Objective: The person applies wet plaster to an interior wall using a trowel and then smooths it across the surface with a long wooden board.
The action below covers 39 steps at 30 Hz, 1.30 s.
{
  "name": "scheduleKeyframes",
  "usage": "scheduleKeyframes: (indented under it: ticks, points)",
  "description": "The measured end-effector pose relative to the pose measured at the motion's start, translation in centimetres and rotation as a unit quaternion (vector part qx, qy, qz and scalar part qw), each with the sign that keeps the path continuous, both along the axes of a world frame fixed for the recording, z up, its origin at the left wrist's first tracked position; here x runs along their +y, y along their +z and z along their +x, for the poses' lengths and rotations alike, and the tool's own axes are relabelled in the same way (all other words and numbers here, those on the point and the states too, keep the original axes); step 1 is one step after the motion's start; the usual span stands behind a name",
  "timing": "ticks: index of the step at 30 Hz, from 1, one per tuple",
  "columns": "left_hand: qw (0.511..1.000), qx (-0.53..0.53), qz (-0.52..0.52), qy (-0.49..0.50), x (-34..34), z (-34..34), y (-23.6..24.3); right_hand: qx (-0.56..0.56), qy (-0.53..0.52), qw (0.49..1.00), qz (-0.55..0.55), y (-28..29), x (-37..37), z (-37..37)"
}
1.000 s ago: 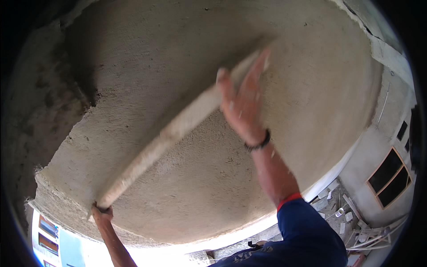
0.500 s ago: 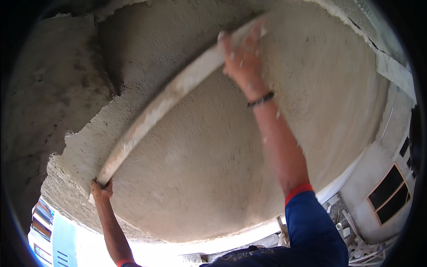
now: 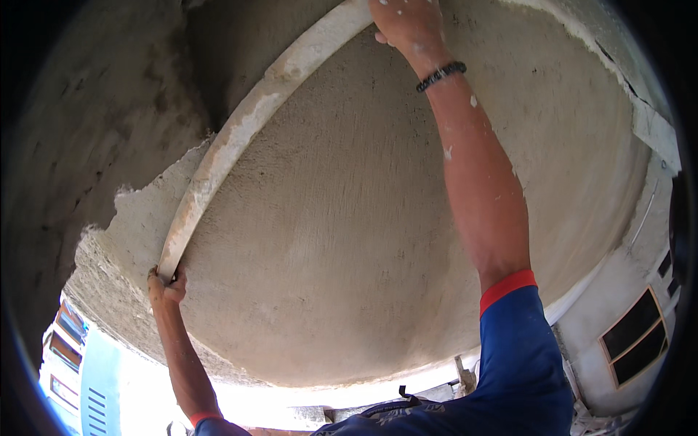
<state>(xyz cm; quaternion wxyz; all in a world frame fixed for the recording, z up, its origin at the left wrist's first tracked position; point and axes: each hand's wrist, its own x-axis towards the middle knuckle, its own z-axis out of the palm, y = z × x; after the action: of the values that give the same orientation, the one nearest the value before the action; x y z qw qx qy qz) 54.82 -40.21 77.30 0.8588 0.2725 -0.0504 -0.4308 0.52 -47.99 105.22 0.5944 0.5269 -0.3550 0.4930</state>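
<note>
A long, plaster-smeared straightedge [image 3: 240, 131] lies against the grey plastered surface [image 3: 334, 240], bowed by the wide lens. My left hand [image 3: 167, 285] is wrapped round its lower left end. At the upper edge of the picture, my right hand [image 3: 408, 25] is at the other end, its back toward me and spotted with plaster. Most of those fingers are cut off or hidden, though the hand still closes over the straightedge. A dark beaded bracelet [image 3: 441, 75] circles the right wrist.
Rough, darker concrete [image 3: 87, 138] with a ragged edge borders the plaster on the left. At lower right stands a wall with a framed window [image 3: 635, 336]. A pale blue building part [image 3: 100, 396] shows at lower left, in bright light.
My right hand has moved up with its end of the straightedge, partly out of the picture. The left end has shifted slightly upward, and the straightedge now stands steeper.
</note>
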Motion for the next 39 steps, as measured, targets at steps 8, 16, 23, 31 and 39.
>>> scheduleKeyframes:
  ticks: [8, 16, 23, 31, 39]
  points:
    - [0.999, -0.026, 0.033, 0.032, 0.6, -0.5, -3.3, -0.03, 0.047, 0.995, 0.085, -5.4, -0.3, 1.8]
    - [0.993, 0.05, 0.087, 0.064, 0.6, 2.9, -10.2, -0.188, 0.436, 0.852, 0.222, -11.8, 2.3, 7.3]
    - [0.997, 0.028, 0.057, 0.05, -0.7, 3.7, -5.7, -0.07, 0.182, 0.979, 0.061, -2.7, 0.5, 7.1]
    - [0.995, 0.026, 0.085, 0.041, -1.2, 4.8, -6.1, -0.21, 0.393, 0.882, 0.152, -2.1, 3.7, 8.0]
    - [0.991, -0.019, 0.13, 0.027, -1.0, 5.5, -11.3, -0.104, 0.359, 0.921, 0.108, -11.1, 0.9, 6.4]
